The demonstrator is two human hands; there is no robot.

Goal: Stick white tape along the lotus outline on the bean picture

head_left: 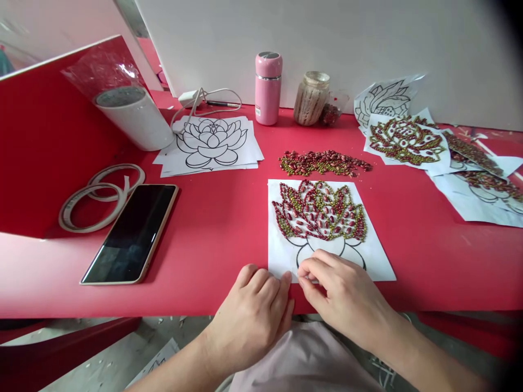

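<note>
A white sheet with a lotus drawing (281, 258) lies in front of me. Red and green beans (322, 212) cover the upper petals; the lower petals are bare black outlines. My left hand (257, 305) is closed at the sheet's lower left corner, its fingers curled and its index finger by the edge. What it holds, if anything, is hidden. Over the lower petals, my right hand (339, 288) bends its fingers into a pinch near the bottom edge; I cannot make out anything in it. Just beyond the sheet is a loose pile of mixed beans (324, 163).
Left on the red table (220, 228) lie a phone (131, 234), tape rolls (93, 204) and a white cylinder (137, 117). Printed lotus sheets (212, 147), a pink flask (268, 90) and a glass jar (311, 100) stand behind. Bean-covered lotus sheets (408, 141) overlap at right.
</note>
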